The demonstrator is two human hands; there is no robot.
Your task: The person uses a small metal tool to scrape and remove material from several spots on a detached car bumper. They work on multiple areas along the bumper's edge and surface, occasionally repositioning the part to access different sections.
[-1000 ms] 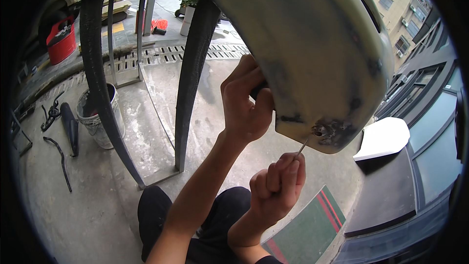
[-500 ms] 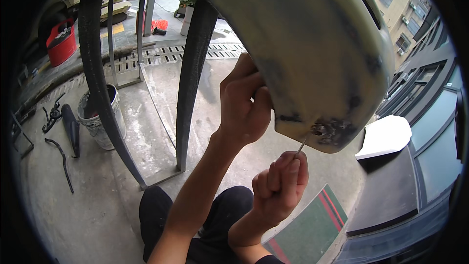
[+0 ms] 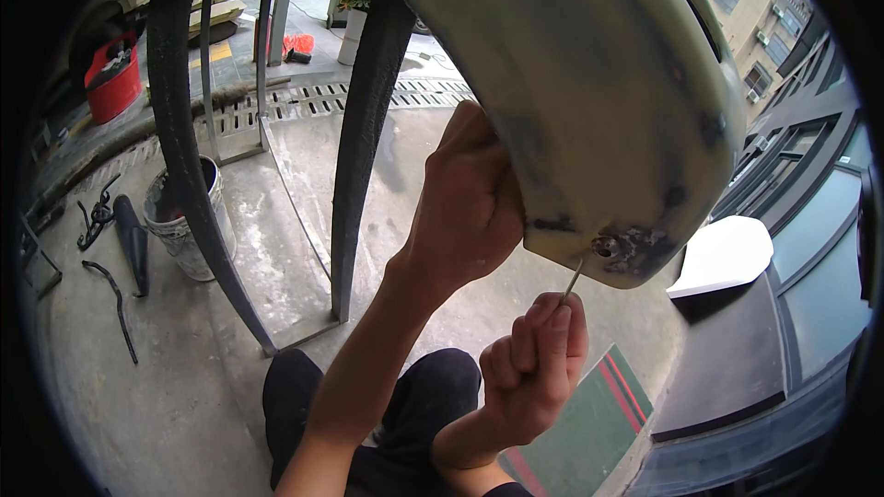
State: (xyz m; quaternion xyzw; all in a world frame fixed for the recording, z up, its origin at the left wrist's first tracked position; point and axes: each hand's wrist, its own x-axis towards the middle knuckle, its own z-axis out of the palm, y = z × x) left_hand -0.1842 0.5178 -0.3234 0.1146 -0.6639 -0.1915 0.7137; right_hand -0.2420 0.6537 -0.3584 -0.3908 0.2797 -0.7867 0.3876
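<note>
A large pale curved shell, smudged with dark marks, fills the upper right. My left hand reaches up and grips its lower left edge. My right hand is closed on a thin metal tool, whose tip points into a small hole in the shell's worn lower corner.
Two dark curved bars rise from the concrete floor at centre left. A grey bucket and black metal parts lie to the left, a red bin farther back. A green mat with red stripes lies below my right hand, a white panel to the right.
My right hand has shifted slightly right and up, keeping the thin tool at the hole. My left hand stays on the shell's edge.
</note>
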